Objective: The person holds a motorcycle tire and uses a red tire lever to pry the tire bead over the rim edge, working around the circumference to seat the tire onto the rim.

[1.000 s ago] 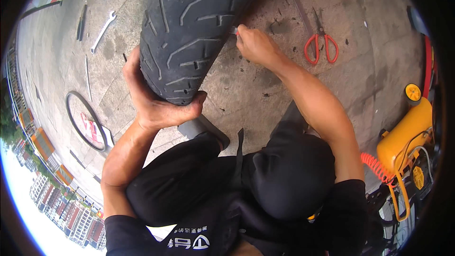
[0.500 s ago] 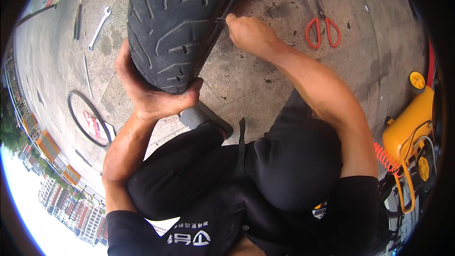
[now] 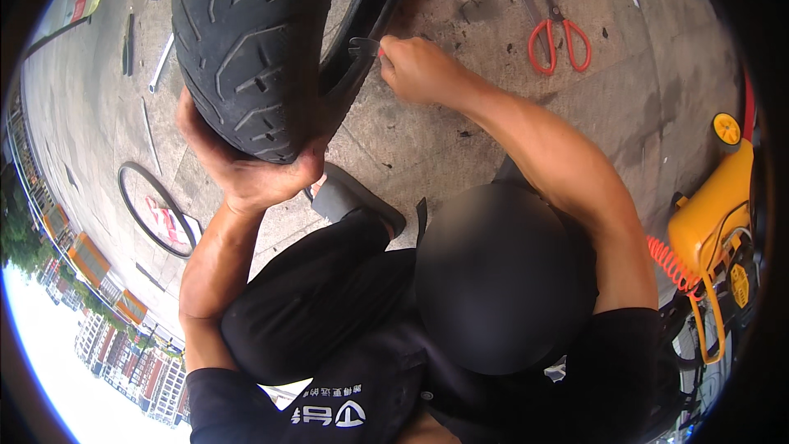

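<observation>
A black, grooved tire (image 3: 246, 41) fills the upper middle, its lower end resting in my left hand (image 3: 246, 168). The fingers wrap its left side and the thumb presses its right lower edge. Along the right side the tire's edge (image 3: 362, 57) stands away from the tread, and the dark inside shows. My right hand (image 3: 419, 70) is closed round a small metal tool with a notched, hooked tip (image 3: 364, 47). That tip lies at the tire's right edge; the handle is mostly hidden in the fist.
Red-handled scissors (image 3: 559, 41) lie on the paving right of my right hand. On the left are a wrench (image 3: 162, 64), a thin rod (image 3: 150, 136) and a black rubber ring (image 3: 123, 189). A yellow air tank (image 3: 711, 214) with a coiled orange hose (image 3: 670, 263) stands far right.
The tire has shifted left together with my left hand, and its right edge now gapes open. My right hand has moved slightly left and down, showing more of the tool's tip.
</observation>
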Demonstrator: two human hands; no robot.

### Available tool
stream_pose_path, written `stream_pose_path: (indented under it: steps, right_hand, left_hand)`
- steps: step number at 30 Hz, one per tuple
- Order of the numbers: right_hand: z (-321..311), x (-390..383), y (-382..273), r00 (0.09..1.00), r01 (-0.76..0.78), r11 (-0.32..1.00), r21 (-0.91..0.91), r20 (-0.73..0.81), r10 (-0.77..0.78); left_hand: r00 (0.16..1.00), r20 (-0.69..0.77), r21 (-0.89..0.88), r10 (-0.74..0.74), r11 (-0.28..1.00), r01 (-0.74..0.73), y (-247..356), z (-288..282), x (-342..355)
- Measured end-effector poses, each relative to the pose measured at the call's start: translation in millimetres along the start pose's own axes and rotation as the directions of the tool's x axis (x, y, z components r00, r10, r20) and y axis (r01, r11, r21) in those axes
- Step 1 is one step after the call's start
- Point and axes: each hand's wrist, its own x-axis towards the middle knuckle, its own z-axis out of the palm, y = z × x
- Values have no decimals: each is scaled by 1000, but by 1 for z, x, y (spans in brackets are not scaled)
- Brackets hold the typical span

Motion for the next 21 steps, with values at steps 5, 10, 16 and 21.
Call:
stream_pose_path:
  steps: [5,10,16,21]
  right_hand:
    - [-9,0,-8,984,42,995,86,167,-56]
    - [-7,-3,-7,999,-20,999,45,-47,22]
    - [10,-17,-3,976,-60,993,107,-204,81]
    - [17,-21,1,992,16,989,149,-124,3]
  left_hand:
    - [1000,-15,-78,14,997,-15,-4,1,-4]
    - [1000,-21,-2,11,1000,-11,-3,0,-2]
    - [997,-60,-116,-53,992,46,0,5,6]
    - [996,-67,-92,-65,994,58,1,4,9]
